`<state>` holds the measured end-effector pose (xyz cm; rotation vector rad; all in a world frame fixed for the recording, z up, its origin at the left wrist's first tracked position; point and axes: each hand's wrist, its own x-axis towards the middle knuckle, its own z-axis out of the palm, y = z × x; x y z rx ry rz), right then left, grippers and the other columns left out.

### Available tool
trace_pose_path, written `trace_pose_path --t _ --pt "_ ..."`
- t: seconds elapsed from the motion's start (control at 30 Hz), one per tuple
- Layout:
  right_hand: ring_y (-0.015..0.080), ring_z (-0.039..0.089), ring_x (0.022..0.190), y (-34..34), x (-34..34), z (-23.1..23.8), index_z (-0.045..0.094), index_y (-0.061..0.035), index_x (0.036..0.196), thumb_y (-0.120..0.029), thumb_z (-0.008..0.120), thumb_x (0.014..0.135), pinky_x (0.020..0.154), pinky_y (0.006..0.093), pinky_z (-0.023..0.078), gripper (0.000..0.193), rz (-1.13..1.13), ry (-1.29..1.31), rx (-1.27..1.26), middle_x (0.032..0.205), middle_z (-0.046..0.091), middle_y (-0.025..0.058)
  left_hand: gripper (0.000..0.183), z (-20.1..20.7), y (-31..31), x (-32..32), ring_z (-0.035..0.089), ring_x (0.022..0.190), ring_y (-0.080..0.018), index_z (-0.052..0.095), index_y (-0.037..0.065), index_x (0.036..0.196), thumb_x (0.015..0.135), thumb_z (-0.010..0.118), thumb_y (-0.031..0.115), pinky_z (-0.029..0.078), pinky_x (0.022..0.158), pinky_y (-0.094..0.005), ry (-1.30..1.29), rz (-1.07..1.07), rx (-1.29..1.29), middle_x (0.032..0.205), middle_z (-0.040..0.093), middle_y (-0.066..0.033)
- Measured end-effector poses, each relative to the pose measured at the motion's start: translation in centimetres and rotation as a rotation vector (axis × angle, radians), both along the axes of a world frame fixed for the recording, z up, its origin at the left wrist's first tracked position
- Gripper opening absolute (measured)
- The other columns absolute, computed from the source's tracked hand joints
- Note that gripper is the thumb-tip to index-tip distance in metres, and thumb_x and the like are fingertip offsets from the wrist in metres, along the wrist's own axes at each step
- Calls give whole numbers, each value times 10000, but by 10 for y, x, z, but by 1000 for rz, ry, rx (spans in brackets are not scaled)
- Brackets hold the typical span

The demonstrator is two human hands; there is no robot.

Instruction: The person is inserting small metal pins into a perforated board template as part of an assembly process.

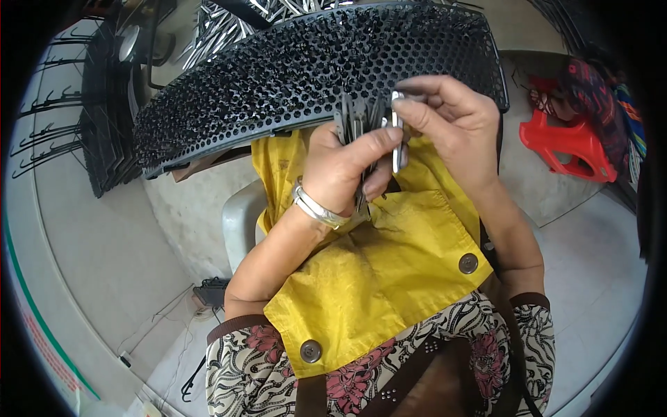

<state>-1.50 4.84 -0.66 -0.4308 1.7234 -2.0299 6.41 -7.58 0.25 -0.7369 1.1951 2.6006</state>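
Note:
My left hand [330,167], with a silver bangle [316,207] on its wrist, is closed round a bunch of slim flat metal pieces [357,118] that stand roughly upright. Between the thumb and fingertips of my right hand [455,118] is the top of one bright, narrow metal piece [397,128]. Its lower part lies against my left thumb, so both hands touch it. What the pieces are I cannot make out. Just beyond both hands lies a wide black perforated tray [479,104], with many small dark shiny parts [278,76] covering most of it.
A heap of loose silvery metal pieces [215,35] lies behind the tray. Dark hooks [59,104] hang at the left. A red plastic stool [566,149] with cloth on it stands at the right. A yellow apron [375,264] covers my lap.

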Motion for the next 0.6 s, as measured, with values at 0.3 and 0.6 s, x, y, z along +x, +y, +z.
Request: trace_pose_path --t 0.3,0.6 --pt "31 501 553 6 -10 -1 614 26 845 -1 631 751 497 155 397 99 -48 52 162 662 590 13 109 -4 4 3 393 357 -78 552 1 795 809 556 109 285 316 -200 -46 20 -106 645 575 -67" --pt "64 547 612 -13 -56 -10 621 3 846 -9 655 731 551 183 431 121 -487 872 371 692 610 31 114 -7 7 3 385 348 -80 561 5 785 810 576 114 281 317 -201 -53 62 -56 639 576 -68"
